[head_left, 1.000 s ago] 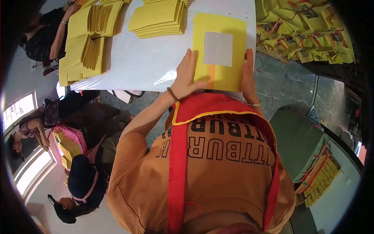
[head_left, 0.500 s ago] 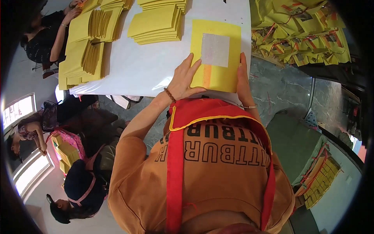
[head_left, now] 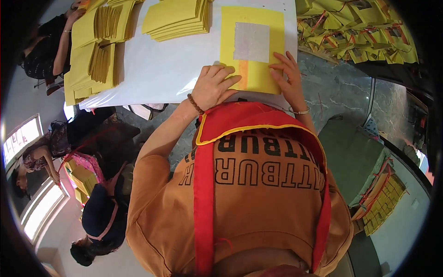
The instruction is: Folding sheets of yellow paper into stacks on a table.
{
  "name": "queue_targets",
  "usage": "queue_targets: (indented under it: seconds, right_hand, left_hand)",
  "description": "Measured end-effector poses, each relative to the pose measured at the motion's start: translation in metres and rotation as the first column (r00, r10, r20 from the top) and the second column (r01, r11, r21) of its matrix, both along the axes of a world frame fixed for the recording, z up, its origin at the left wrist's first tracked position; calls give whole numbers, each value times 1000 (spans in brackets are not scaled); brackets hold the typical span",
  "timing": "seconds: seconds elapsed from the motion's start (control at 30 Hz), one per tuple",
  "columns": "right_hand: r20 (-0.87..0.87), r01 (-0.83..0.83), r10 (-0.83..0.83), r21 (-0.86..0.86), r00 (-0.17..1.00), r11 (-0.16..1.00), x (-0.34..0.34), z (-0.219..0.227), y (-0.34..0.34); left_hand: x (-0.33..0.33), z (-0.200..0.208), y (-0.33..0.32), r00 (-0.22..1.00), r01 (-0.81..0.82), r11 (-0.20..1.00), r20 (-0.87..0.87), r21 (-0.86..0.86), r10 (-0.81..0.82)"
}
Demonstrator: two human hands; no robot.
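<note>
On my remote feed, yellow paper [head_left: 259, 71] lies at the white table's [head_left: 157, 69] near right corner. Left hand [head_left: 211, 87] bent over its left edge, grip unclear to me; right hand [head_left: 290, 79] loosely spread at its right edge.

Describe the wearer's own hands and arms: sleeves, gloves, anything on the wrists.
Both hands are bare, no gloves. Left hand: brown beaded bracelet on the wrist. Right hand: thin, pale, shiny bangle. The orange-brown fabric top has a loose left sleeve ending near the elbow, forearm uncovered; the right cuff is hidden. No cables visible on either arm.
</note>
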State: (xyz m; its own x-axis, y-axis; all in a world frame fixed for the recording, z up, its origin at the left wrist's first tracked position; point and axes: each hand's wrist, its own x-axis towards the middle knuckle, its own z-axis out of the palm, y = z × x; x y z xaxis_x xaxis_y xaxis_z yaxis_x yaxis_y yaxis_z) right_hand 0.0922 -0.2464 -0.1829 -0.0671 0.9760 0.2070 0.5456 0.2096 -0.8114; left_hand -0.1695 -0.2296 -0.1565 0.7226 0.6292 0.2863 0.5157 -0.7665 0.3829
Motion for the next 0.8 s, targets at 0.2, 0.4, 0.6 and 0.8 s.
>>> queue_targets:
  seconds: [0.2, 0.4, 0.6, 0.8]
  right_hand:
    - [-153, -15, 6, -60, 988, 998, 0, -8, -1]
    - [-483, -88, -12, -184, 876, 979, 1, -11, -1]
    - [-504, -56, -57, -207, 862, 977, -3, -12, -2]
    - [-492, -59, -41, -184, 869, 981, -1, -15, -1]
  left_hand:
    - [1, 6, 11, 979, 91, 990, 191, -112, -69]
    - [4, 14, 25, 973, 113, 939, 229, -325, -38]
    - [4, 12, 26, 967, 108, 914, 253, -391, -6]
    - [3, 15, 30, 983, 79, 871, 184, -486, 14]
